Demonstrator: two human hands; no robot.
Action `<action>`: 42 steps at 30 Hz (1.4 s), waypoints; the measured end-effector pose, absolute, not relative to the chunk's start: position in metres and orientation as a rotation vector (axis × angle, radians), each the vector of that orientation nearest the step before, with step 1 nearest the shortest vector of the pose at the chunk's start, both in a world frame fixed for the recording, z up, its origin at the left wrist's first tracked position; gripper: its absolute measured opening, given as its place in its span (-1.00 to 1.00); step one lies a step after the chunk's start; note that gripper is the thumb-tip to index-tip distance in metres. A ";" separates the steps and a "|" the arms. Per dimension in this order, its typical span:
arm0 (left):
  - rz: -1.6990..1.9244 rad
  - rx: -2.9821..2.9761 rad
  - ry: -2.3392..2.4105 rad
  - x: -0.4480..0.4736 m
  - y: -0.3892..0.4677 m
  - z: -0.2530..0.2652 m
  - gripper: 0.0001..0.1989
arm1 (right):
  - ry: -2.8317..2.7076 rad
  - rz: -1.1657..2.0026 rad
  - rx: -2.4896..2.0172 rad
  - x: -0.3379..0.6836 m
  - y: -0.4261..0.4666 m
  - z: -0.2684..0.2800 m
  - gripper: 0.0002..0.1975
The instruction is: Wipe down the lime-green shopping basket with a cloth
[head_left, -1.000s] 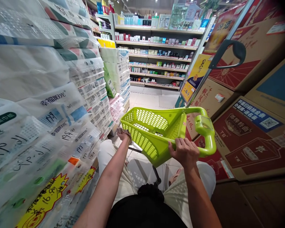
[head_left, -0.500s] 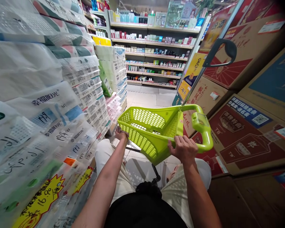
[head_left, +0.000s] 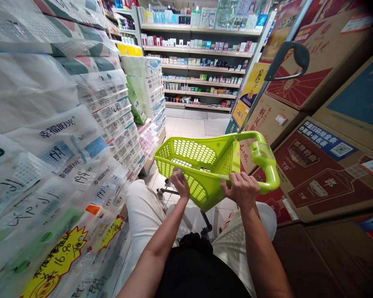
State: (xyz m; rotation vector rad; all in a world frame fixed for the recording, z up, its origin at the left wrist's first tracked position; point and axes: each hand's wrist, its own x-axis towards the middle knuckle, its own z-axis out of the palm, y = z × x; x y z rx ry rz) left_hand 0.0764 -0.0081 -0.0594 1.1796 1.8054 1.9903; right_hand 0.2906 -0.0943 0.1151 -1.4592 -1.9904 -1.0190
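Nearest: black top and pale trousers of the person, seen from above, both forearms extended forward and downward from the body.

Right hand (head_left: 242,189): grip closed over the near rim of the green basket (head_left: 202,165), just beside the thick looped handle (head_left: 264,165); knuckles uppermost, wrist straight, forearm angled in from the lower right.

Left hand (head_left: 180,182): laid against the perforated near-left wall of the basket, fingers curled; whether the rim is actually clasped cannot be told. Forearm raised from the lower left, elbow bent.

Green basket: held between the two hands, directly ahead of the body, tilted so that its open interior faces the camera. Long axis directed away from the person, along the aisle. Interior seen to hold nothing. Right hand placed at the handle end, left hand further along the side wall. A wheeled frame (head_left: 164,191) is partly visible beneath, over the tiled floor (head_left: 189,124).

Left flank: stacked packs of tissue paper (head_left: 65,136) in clear wrap, yellow price tags attached. Right flank: cardboard cartons (head_left: 323,174), and a dark tow handle (head_left: 287,60) on a slanted pole.

Farthest: shelving (head_left: 202,54) stocked with small boxes and bottles.
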 end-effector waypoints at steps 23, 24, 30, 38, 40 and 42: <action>1.914 1.459 1.907 0.084 -0.017 -0.021 -0.59 | -1.984 -1.019 -1.366 0.319 -0.083 0.110 -0.70; 1.875 1.549 1.868 0.088 -0.021 -0.023 -0.59 | -1.989 -1.010 -1.355 0.321 -0.081 0.110 -0.70; 1.906 1.362 2.023 0.044 -0.006 -0.019 -0.50 | -2.032 -0.962 -1.359 0.342 -0.069 0.110 -0.77; 1.928 1.093 2.055 0.021 0.004 -0.012 -0.50 | -1.938 -0.916 -1.482 0.357 -0.049 0.106 -0.72; 1.883 1.160 1.975 0.043 -0.002 -0.017 -0.51 | -1.805 -0.868 -1.589 0.334 -0.045 0.107 -0.68; 1.858 1.212 1.916 0.064 -0.008 -0.021 -0.50 | -1.780 -0.776 -1.615 0.297 -0.041 0.106 -0.69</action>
